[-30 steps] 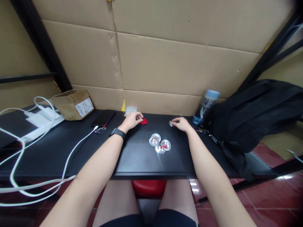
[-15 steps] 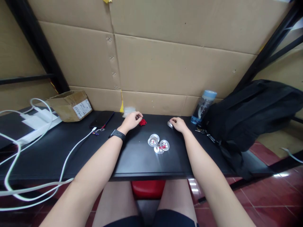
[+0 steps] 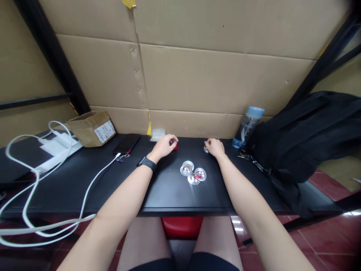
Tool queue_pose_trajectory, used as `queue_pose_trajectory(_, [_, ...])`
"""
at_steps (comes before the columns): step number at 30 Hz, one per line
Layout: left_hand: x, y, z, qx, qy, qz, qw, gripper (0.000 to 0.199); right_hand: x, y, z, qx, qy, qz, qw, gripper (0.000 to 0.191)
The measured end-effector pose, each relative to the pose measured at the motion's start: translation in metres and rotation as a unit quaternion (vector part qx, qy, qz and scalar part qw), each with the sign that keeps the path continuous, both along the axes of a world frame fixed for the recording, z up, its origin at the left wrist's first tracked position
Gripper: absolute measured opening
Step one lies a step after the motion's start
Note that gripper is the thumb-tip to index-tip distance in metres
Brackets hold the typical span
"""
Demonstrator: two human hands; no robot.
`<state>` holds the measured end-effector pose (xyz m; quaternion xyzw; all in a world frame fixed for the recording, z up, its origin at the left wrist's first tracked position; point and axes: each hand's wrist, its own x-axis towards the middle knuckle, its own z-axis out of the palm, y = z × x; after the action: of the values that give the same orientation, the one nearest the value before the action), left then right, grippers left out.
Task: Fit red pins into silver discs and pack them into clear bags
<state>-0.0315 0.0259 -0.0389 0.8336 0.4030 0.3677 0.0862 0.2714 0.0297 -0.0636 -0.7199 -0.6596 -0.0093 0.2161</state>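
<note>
My left hand (image 3: 166, 145) is over a small heap of red pieces (image 3: 176, 148) on the black table. Its fingers are curled and closed; what they hold, if anything, is hidden. With its fingers closed, my right hand (image 3: 215, 147) grips a clear suction cup (image 3: 206, 149) at the tabletop. Several more clear suction cups (image 3: 187, 168) lie in a loose cluster between my forearms, partly overlapping. Small red pieces (image 3: 199, 176) sit at the centres of some of them.
A clear plastic packet (image 3: 158, 134) lies by the cardboard wall. To the left are a phone (image 3: 126, 144), an open cardboard box (image 3: 91, 130) and white cables (image 3: 96, 177). A water bottle (image 3: 248, 127), keys (image 3: 244, 155) and a black backpack (image 3: 304, 139) stand on the right.
The view has shifted a little, so everything appears slightly further right. My left fingers have moved further over the red heap, hiding more of it. My right hand stays at the suction cup.
</note>
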Motion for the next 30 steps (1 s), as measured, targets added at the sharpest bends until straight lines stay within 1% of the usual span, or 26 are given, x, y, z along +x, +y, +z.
queue_pose_trajectory(5, [-0.002, 0.001, 0.000, -0.007, 0.008, 0.003, 1.000, 0.016, -0.003, 0.000, 0.001, 0.004, -0.010, -0.021, 1.000, 0.021])
queue_pose_trajectory(7, [-0.001, -0.001, 0.001, -0.024, 0.014, -0.011, 1.000, 0.016, -0.002, -0.001, 0.002, -0.008, -0.008, -0.025, 1.000, 0.021])
queue_pose_trajectory(10, [0.003, -0.012, 0.009, -0.087, 0.039, -0.070, 0.993, 0.017, -0.001, -0.005, 0.005, -0.040, -0.002, -0.027, 0.999, 0.024])
queue_pose_trajectory(13, [0.014, -0.028, 0.019, -0.159, 0.071, -0.165, 0.971, 0.027, -0.003, -0.012, 0.010, -0.054, -0.005, -0.023, 0.998, 0.027])
queue_pose_trajectory(15, [0.024, -0.038, 0.023, -0.182, 0.086, -0.220, 0.955, 0.030, -0.004, -0.017, 0.014, -0.053, -0.007, -0.017, 0.998, 0.031])
queue_pose_trajectory(18, [0.036, -0.046, 0.023, -0.183, 0.109, -0.260, 0.942, 0.025, -0.006, -0.023, 0.019, -0.045, -0.002, -0.011, 0.999, 0.033])
queue_pose_trajectory(21, [0.040, -0.047, 0.021, -0.177, 0.122, -0.277, 0.937, 0.016, -0.007, -0.026, 0.022, -0.041, 0.003, -0.009, 0.999, 0.031])
queue_pose_trajectory(24, [0.039, -0.045, 0.020, -0.181, 0.111, -0.262, 0.942, 0.007, -0.007, -0.027, 0.024, -0.036, 0.007, -0.007, 0.999, 0.031])
queue_pose_trajectory(27, [0.037, -0.044, 0.020, -0.187, 0.109, -0.241, 0.946, 0.010, -0.007, -0.028, 0.025, -0.033, 0.010, -0.005, 0.999, 0.031])
queue_pose_trajectory(29, [0.037, -0.043, 0.020, -0.180, 0.124, -0.243, 0.945, 0.014, -0.007, -0.028, 0.025, -0.032, 0.011, -0.003, 0.999, 0.031])
queue_pose_trajectory(30, [0.037, -0.043, 0.021, -0.174, 0.133, -0.242, 0.945, 0.012, -0.007, -0.028, 0.025, -0.030, 0.011, -0.001, 0.999, 0.031])
